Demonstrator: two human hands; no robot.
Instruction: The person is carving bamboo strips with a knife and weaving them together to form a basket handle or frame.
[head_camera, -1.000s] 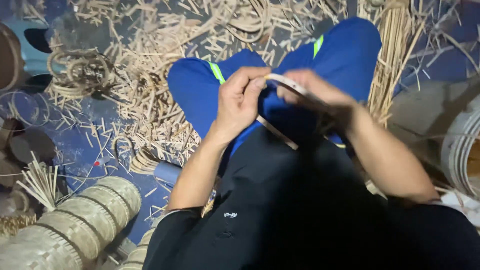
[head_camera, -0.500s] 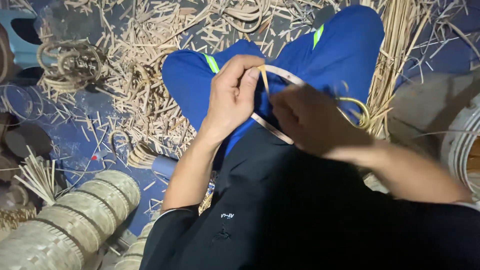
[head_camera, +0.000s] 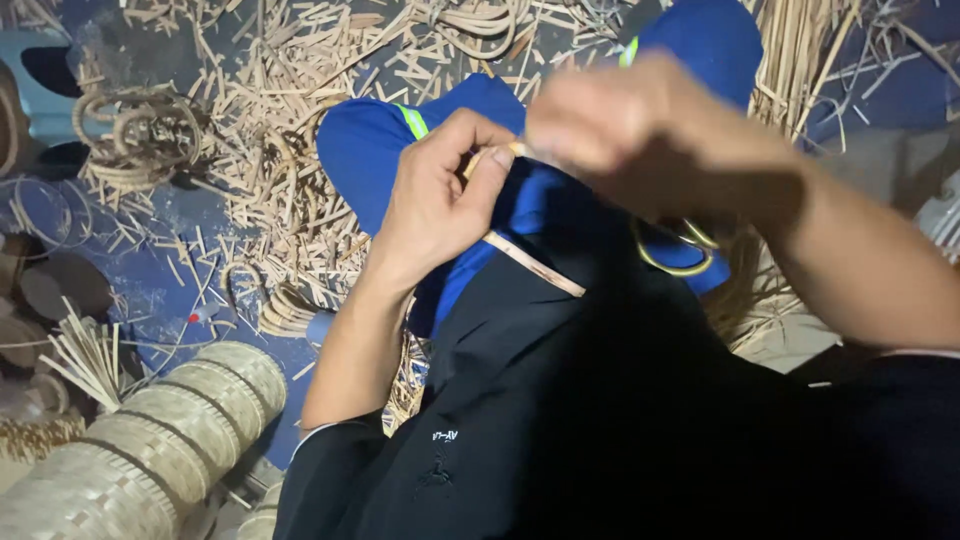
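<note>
From the head camera, the floor (head_camera: 150, 290) is dark blue and littered with pale cut bits of cane (head_camera: 290, 120), with small coiled rings (head_camera: 135, 135) lying at the left and a bundle of long straw-coloured stalks (head_camera: 800, 60) at the upper right. At the lower left lies a stack of woven baskets (head_camera: 150, 440), ribbed with darker bands, and beside it a small bunch of thin splints (head_camera: 85, 355). The person sits with knees up in bright blue trousers (head_camera: 370, 150) that carry a yellow-green stripe, and wears a black jacket (head_camera: 560, 420) with a small pale mark on the chest. The left hand (head_camera: 440, 195) reaches forward from a bent arm, wrist raised, thumb and forefinger pressed together on a flat pale cane strip (head_camera: 535, 265) that runs slanting down across the lap towards the jacket. The right hand (head_camera: 640, 130) is lifted closer to the camera and blurred; it is curled into a loose fist just beside the left fingertips, near the strip's upper end, but whether it pinches the strip cannot be told. Below it hangs a thin yellowish loop (head_camera: 675, 255) against the blue trousers.
</note>
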